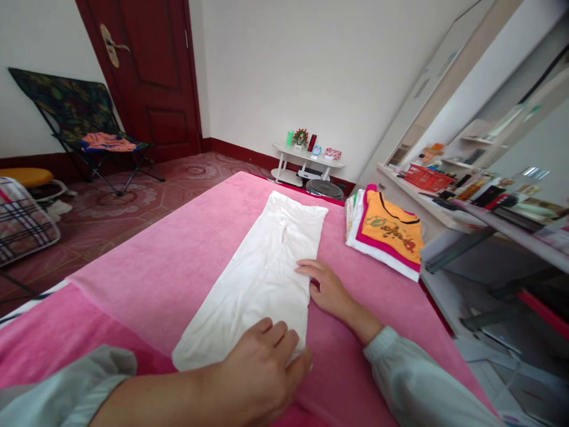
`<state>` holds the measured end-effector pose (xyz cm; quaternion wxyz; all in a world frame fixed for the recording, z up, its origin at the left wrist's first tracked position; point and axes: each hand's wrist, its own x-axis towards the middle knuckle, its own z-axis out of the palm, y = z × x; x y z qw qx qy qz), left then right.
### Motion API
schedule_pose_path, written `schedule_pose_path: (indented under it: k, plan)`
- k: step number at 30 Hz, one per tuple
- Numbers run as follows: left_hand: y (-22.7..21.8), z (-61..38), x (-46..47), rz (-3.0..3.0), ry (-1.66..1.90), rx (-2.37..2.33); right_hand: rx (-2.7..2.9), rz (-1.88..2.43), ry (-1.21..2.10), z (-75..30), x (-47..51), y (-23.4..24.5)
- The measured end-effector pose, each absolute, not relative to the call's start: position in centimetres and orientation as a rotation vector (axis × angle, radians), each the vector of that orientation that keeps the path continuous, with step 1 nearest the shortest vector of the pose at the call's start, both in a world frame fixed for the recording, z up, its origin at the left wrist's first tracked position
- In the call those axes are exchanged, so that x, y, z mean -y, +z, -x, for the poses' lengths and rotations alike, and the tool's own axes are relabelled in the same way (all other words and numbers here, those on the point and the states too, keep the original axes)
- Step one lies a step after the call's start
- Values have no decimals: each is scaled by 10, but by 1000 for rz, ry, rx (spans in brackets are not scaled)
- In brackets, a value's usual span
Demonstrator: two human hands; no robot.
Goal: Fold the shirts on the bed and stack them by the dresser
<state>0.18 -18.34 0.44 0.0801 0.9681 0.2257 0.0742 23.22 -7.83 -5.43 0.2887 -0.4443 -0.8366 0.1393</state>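
Observation:
White trousers (253, 279), laid with one leg over the other, stretch along the pink blanket (178, 231) with the waistband at the far end. At the near end, my left hand (267, 370) is closed at the right corner of the leg hems; its curled fingers hide part of the cloth. My right hand (329, 290) rests on the right edge of the trousers about halfway up. Its fingers lie apart over the fabric, and the thumb is near the edge.
A folded clothes stack (391, 231) with an orange top sits at the bed's far right. To the right stands a cluttered dressing table (444, 207) with a red basket (429, 178). A folding chair (84, 112) and a low white table (306, 155) stand beyond the bed.

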Motion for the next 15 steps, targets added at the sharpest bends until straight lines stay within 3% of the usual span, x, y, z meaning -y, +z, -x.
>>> schedule_pose_path:
  k: [8, 15]
  plan:
    - [48, 32, 172, -2390, 200, -435, 2462, 1119, 274, -236, 102, -44]
    - [7, 118, 97, -2517, 468, -844, 2655, 1012, 334, -226, 120, -39]
